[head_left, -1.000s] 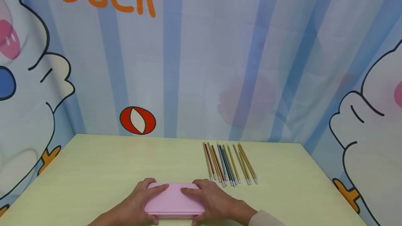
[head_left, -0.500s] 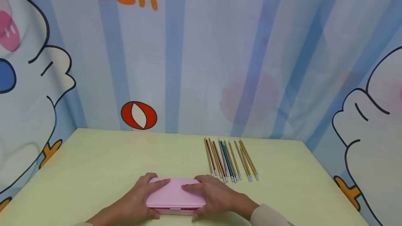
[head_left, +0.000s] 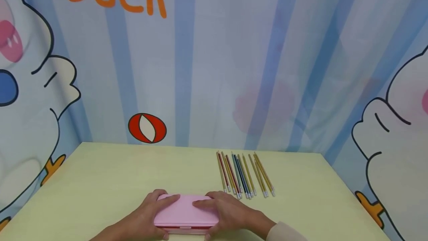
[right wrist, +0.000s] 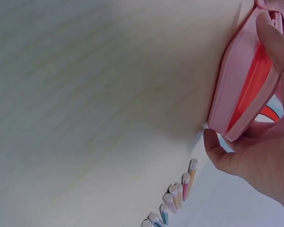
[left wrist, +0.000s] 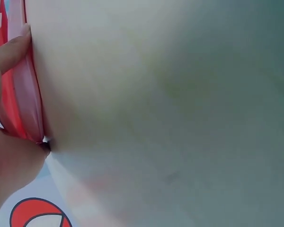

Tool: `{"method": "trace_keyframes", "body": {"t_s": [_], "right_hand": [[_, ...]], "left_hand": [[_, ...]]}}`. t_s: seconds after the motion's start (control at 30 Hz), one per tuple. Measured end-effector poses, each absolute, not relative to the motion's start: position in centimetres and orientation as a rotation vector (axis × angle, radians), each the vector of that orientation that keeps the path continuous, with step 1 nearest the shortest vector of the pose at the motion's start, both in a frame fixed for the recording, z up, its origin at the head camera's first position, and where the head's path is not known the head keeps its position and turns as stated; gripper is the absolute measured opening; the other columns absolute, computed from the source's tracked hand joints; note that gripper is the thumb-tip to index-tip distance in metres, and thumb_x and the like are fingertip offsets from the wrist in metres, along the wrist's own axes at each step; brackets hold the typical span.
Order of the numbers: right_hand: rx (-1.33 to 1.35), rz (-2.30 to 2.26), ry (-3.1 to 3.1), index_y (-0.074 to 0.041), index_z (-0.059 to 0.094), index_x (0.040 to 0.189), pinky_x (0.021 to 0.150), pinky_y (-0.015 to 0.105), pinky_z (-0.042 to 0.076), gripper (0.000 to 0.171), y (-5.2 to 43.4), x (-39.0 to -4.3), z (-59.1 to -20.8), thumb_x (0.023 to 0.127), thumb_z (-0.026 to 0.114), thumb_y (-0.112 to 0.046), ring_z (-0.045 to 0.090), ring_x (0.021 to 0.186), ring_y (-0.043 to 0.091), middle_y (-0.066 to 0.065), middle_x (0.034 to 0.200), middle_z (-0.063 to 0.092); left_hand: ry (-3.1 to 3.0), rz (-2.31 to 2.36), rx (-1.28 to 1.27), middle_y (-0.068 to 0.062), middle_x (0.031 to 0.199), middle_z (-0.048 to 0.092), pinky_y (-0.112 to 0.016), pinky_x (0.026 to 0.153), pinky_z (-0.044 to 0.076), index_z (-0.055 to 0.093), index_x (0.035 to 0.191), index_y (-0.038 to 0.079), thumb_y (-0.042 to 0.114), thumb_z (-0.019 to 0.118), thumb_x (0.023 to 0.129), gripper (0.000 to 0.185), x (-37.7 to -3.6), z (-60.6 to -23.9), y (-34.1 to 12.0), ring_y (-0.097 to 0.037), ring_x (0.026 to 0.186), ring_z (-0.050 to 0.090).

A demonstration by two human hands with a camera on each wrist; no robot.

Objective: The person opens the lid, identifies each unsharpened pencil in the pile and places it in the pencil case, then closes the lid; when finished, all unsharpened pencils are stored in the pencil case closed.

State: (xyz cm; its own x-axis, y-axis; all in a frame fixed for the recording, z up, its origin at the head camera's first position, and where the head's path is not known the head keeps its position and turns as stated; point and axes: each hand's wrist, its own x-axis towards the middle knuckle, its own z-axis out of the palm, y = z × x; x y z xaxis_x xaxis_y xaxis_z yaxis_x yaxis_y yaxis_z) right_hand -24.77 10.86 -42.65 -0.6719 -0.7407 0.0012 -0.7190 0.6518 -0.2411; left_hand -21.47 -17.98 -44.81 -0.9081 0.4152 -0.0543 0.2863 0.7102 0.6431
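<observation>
A pink pencil case (head_left: 186, 210) lies on the near part of the table, its long side facing me. My left hand (head_left: 145, 214) grips its left end and my right hand (head_left: 232, 211) grips the right end, thumbs and fingers around the edges. Along the front, the lid stands slightly raised and a strip of red shows beneath it. From the right wrist view, the red inner part (right wrist: 253, 80) is seen between the lid and the base, with a thumb on the case's near side. The left wrist view shows the pink base (left wrist: 28, 94) between thumb and fingers.
Several pencils (head_left: 242, 174), yellow, red and blue, lie side by side behind and right of the case, eraser ends toward me. The pale yellow table (head_left: 117, 170) meets a blue-striped curtain (head_left: 214, 66) with cartoon prints at its back edge.
The case's front seam, nearly closed one second ago, has parted and shows red under the lid. Both hands keep their hold. The head view has dipped down and come back up.
</observation>
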Motion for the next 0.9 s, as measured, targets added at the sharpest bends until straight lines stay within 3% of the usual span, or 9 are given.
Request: {"method": "trace_keyframes", "body": {"t_s": [0.23, 0.5, 0.7, 0.9], "right_hand": [[-1.157, -0.423, 2.694, -0.037, 0.049, 0.147, 0.102, 0.040, 0.047, 0.084, 10.8, -24.9, -42.6, 0.072, 0.085, -0.052, 0.054, 0.127, 0.021, 0.006, 0.143, 0.054], [-1.174, -0.733, 2.540, -0.027, 0.047, 0.149, 0.091, 0.025, 0.047, 0.079, 11.4, -25.8, -43.0, 0.080, 0.081, -0.045, 0.053, 0.112, 0.006, 0.002, 0.143, 0.056], [-1.084, -0.800, 2.533, -0.029, 0.046, 0.150, 0.099, 0.032, 0.047, 0.079, 11.6, -26.0, -42.6, 0.081, 0.080, -0.046, 0.052, 0.124, 0.011, 0.000, 0.150, 0.051], [-1.024, -0.845, 2.525, -0.035, 0.033, 0.156, 0.100, 0.035, 0.046, 0.088, 11.7, -26.1, -42.3, 0.082, 0.078, -0.051, 0.054, 0.120, 0.010, 0.003, 0.150, 0.051]], "left_hand": [[2.722, 1.046, 0.462, -0.010, 0.147, 0.038, -0.057, 0.097, 0.048, 0.036, 0.154, 0.027, 0.039, 0.094, 0.061, 0.110, -21.6, -45.3, -18.2, -0.031, 0.128, 0.043], [2.710, 1.106, 0.461, -0.012, 0.151, 0.037, -0.061, 0.099, 0.046, 0.035, 0.154, 0.027, 0.045, 0.090, 0.066, 0.106, -22.0, -45.0, -18.7, -0.033, 0.129, 0.044], [2.728, 1.127, 0.480, -0.015, 0.152, 0.038, -0.066, 0.103, 0.040, 0.035, 0.155, 0.026, 0.039, 0.091, 0.067, 0.105, -22.0, -44.7, -18.9, -0.038, 0.133, 0.044], [2.720, 1.126, 0.353, -0.012, 0.152, 0.039, -0.062, 0.101, 0.045, 0.032, 0.156, 0.030, 0.035, 0.094, 0.064, 0.111, -21.9, -44.8, -19.1, -0.036, 0.132, 0.045]]}}
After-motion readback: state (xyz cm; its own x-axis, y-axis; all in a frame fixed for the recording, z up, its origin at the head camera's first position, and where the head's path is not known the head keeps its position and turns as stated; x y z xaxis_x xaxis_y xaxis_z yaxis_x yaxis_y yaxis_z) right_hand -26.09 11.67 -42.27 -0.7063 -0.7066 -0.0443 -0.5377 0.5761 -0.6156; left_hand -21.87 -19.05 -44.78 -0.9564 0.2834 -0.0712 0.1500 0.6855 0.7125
